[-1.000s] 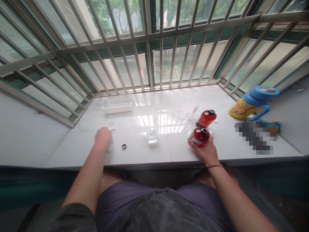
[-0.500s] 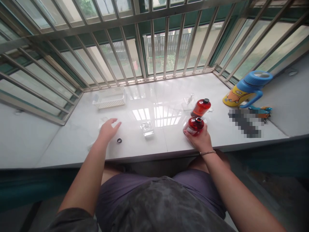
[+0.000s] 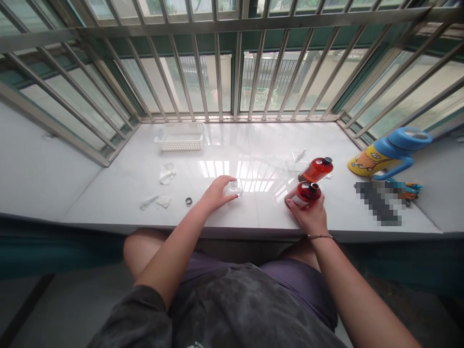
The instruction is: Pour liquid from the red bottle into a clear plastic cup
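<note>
My right hand (image 3: pixel 313 215) is wrapped around a red translucent bottle (image 3: pixel 303 193) with a white label. This bottle stands tilted in view, and its dark neck has no cap on it. Just behind it is a second red bottle (image 3: pixel 316 169) with a black cap. My left hand (image 3: pixel 219 193) has its thumb and forefinger spread on either side of a small clear glass bottle (image 3: pixel 235 188); whether they touch it I cannot tell. Left of that hand, a small dark ring (image 3: pixel 189 201) lies on the white counter (image 3: pixel 232 217).
A white perforated basket (image 3: pixel 181 140) sits at the back left. Crumpled clear wrappers (image 3: pixel 167 174) lie on the left. Behind the red bottles is a clear pump piece (image 3: pixel 300 154). A blue and yellow flask (image 3: pixel 387 152) and a blurred dark object (image 3: pixel 379 203) are at right. Metal bars edge the back.
My left hand has moved right, from above the wrappers and ring to the clear glass bottle. My right hand still holds the red bottle. The whole view has shifted slightly.
</note>
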Demonstrator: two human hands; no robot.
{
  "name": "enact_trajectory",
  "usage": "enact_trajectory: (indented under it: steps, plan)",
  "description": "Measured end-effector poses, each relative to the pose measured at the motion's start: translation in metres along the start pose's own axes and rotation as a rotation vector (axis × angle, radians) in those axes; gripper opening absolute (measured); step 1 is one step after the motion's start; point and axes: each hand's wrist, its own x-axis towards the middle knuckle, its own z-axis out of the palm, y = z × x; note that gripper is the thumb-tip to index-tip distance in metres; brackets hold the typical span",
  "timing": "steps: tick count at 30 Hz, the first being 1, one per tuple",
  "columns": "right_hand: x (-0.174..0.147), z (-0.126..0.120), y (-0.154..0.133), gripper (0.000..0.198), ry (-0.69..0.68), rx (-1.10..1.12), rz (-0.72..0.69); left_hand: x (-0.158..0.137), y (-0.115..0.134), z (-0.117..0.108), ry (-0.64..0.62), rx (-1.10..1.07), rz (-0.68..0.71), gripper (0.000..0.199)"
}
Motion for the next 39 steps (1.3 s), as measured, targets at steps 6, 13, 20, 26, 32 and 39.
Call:
enact_trajectory:
  steps: [6, 13, 20, 26, 32, 39]
  plan:
    - [-0.001, -0.001, -0.001, 0.11, 0.008, 0.014, -0.009, 0.01, 0.004, -0.011, -0.116, 0.038, 0.015, 0.06]
    - [-0.001, 0.0, -0.003, 0.112, 0.007, 0.016, -0.002, 0.013, 0.025, -0.015, -0.107, 0.115, 0.167, 0.033]
    - [-0.001, 0.001, -0.001, 0.114, 0.007, 0.024, -0.008, -0.032, 0.024, -0.033, 0.386, 0.11, 0.153, 0.014]
    - [-0.002, -0.001, -0.001, 0.111, 0.009, 0.005, -0.019, -0.053, -0.032, -0.082, 0.442, 0.359, -0.219, 0.023]
    - [-0.002, 0.0, 0.0, 0.114, -0.003, -0.008, -0.002, -0.059, -0.078, -0.144, 0.408, 0.509, -0.426, 0.031]
    - [0.0, 0.003, 0.007, 0.119, 0.015, 0.001, -0.022, -0.086, -0.074, -0.14, 0.202, 0.421, -0.435, 0.045]
